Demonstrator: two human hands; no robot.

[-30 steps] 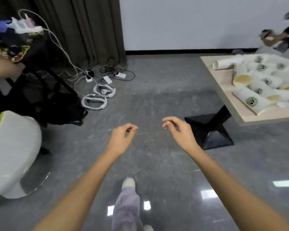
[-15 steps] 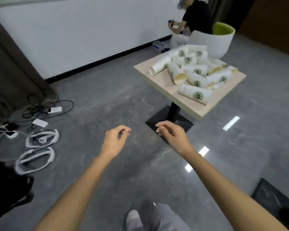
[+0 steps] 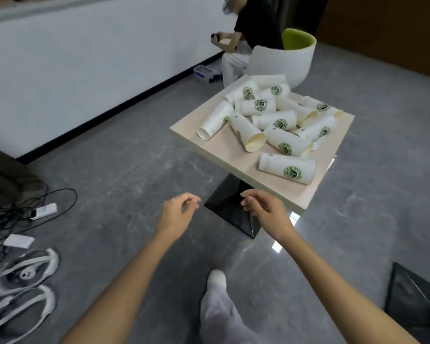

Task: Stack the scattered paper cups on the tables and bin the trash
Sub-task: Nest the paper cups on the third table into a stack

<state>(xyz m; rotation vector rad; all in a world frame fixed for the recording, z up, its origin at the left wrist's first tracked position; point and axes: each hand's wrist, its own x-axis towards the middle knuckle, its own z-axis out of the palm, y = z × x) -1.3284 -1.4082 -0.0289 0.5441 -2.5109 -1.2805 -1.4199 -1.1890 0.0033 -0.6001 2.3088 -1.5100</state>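
Approach step, nothing picked up yet. Left hand [image 3: 178,213] and right hand [image 3: 265,209] both empty, fingers loosely curled, hovering short of the table's [image 3: 209,145] near corner. Paper cups [image 3: 278,121] all lying on their sides in a loose heap on the table top. Nearest cup [image 3: 287,167] close to the table's near-right edge, apart from the heap. Crumpled scrap [image 3: 317,144], probably trash, wedged at the heap's right side; no bin in view.

Risks: cups round and on sides, likely to roll off the table edge if the heap gets nudged; foot could clip the table's black base [image 3: 233,209]; cables [image 3: 30,204] on floor left of table, trip hazard.

Room: open floor at the table's near and left sides; chair [image 3: 293,60] and seated person [image 3: 253,28] close behind the table's far side.
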